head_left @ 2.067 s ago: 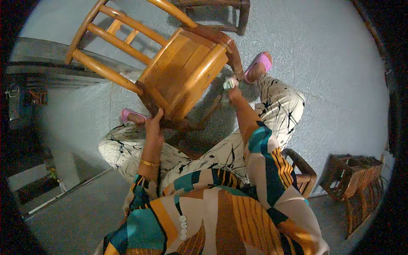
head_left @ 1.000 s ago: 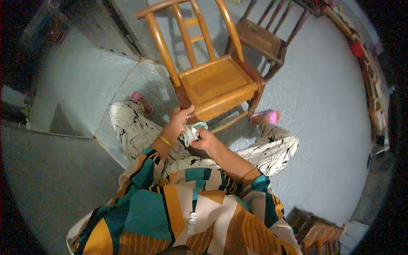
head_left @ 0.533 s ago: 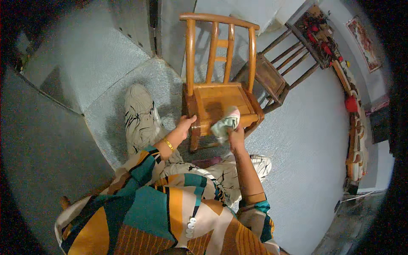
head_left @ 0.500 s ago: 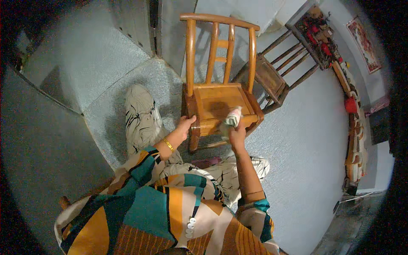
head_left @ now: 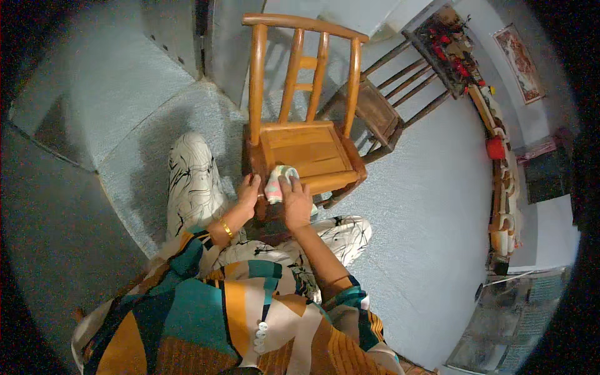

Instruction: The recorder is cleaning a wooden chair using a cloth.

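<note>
Wooden chair [head_left: 310, 145] stands upright on the grey floor [head_left: 425, 206], a darker chair [head_left: 381, 109] just behind its right side. Person bent over its front edge: left hand [head_left: 248, 190] curled round the front left corner of the seat, right hand [head_left: 296, 203] pressed flat, fingers closed, on a pastel cloth [head_left: 277, 183] against the front rail, between both hands

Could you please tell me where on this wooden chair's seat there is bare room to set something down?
The wooden chair has a bare seat from its middle back to the slatted backrest. The front edge is crowded: the right hand presses a pastel cloth there, and the left hand grips the front left corner.
</note>
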The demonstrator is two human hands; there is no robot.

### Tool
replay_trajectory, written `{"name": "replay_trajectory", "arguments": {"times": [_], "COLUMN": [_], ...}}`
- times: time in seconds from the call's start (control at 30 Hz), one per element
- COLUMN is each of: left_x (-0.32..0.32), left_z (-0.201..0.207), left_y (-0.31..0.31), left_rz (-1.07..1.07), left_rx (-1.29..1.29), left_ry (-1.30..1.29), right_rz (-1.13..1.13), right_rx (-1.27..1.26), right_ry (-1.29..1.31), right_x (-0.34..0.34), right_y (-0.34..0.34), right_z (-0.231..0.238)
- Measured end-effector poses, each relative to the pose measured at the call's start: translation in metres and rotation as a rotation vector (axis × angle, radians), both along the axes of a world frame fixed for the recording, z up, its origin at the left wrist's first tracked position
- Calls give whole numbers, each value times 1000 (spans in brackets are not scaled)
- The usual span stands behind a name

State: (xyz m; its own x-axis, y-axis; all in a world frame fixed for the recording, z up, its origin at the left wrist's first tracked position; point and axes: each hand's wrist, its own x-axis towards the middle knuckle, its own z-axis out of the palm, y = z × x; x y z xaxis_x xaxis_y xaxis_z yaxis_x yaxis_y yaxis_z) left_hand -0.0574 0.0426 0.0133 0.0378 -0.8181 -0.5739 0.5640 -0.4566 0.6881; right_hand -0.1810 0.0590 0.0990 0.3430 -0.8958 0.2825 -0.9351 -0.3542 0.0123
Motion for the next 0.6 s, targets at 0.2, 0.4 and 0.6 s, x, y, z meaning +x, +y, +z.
{"name": "replay_trajectory", "arguments": {"times": [0.2,0.4,0.6], "left_x": [14,16,5], "left_z": [12,33,-14], "left_y": [9,13,5], "left_rz": [2,21,44], "left_rx": [-53,-103,-151], "left_ry": [-374,-127,-262], "right_rz": [-182,-339,-398], "right_rx": [4,-98,-22], "right_ry": [101,56,84], "right_x": [-68,-136,-145], "right_y": [-17,-40,-37], "right_z": [26,17,-6]}}
